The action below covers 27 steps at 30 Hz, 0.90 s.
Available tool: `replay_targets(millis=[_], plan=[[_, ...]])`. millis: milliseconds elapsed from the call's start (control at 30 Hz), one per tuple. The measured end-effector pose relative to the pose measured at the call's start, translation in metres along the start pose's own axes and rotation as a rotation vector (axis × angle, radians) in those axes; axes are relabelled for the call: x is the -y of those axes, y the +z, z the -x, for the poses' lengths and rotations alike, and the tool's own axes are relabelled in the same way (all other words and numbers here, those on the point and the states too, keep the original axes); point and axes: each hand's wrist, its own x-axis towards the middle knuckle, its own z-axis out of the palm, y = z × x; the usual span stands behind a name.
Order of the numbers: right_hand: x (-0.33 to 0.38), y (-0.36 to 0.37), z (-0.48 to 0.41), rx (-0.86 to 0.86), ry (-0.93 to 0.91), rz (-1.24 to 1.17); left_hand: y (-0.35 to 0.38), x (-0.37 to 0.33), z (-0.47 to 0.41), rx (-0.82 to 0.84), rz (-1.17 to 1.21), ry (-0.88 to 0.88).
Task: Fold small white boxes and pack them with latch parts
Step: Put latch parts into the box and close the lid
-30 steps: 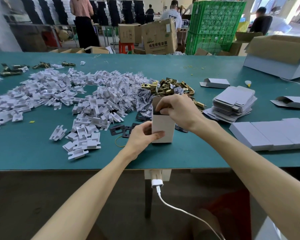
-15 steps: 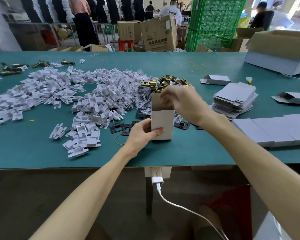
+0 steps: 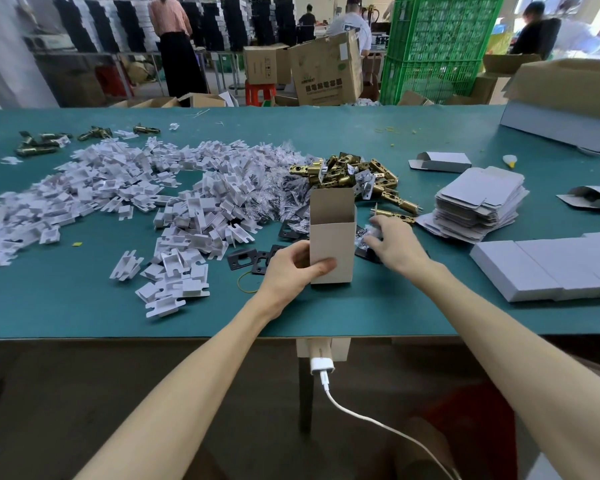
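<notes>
The small white box (image 3: 331, 237) stands up in the middle of the frame on the green table (image 3: 84, 306), its top open. The left hand (image 3: 291, 268) holds it low down, thumb on the front. The right hand (image 3: 397, 245) is just right of the box, fingers bent down on a little clear bag (image 3: 369, 233); I cannot tell if it has hold of it. Gold latch parts (image 3: 347, 171) lie in a pile behind the box. Black plates (image 3: 246, 258) lie to its left, by a big heap of white card pieces (image 3: 118, 188). Flat boxes (image 3: 478, 202) sit stacked at the right, with shut white boxes (image 3: 548, 265) lower down
</notes>
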Motion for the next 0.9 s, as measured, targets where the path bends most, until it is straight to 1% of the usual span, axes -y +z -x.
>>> replay_targets(millis=[167, 267, 400, 700, 767, 900], plan=[[-0.001, 0.015, -0.001, -0.049, 0.014, 0.11, -0.001, 0.001, -0.001, 0.003, 0.005, 0.004], [0.001, 0.017, -0.003, -0.068, 0.024, 0.129, -0.001, 0.001, -0.001, 0.005, 0.01, 0.005], [0.006, 0.012, -0.011, -0.026, 0.07, 0.119, -0.002, 0.002, -0.001, 0.012, 0.017, 0.002], [0.009, 0.019, -0.009, 0.07, 0.099, 0.308, -0.001, 0.0, 0.0, 0.016, 0.033, 0.009], [0.008, 0.024, -0.005, 0.045, 0.07, 0.346, -0.001, 0.0, 0.001, 0.014, 0.032, 0.012], [0.008, 0.022, 0.002, -0.037, 0.01, 0.319, 0.0, -0.001, 0.002, 0.012, 0.036, 0.02]])
